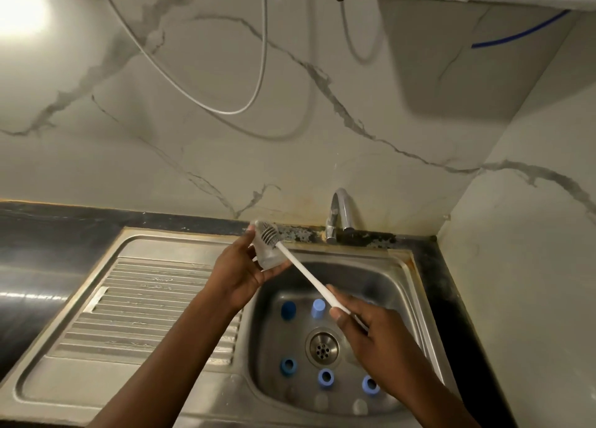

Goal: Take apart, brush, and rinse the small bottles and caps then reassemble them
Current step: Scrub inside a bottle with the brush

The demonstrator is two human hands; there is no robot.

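Five blue caps (288,310) ring the drain (322,347); my left hand (245,266) curls its fingers around a bottle (269,261) at 11 o'clock, my right hand (371,337) fingers gripping the brush (303,269) against it.

Clear bottle (269,261) held tilted, white-handled brush (306,272) against it; five blue caps (318,308) lie in the basin (380,285).
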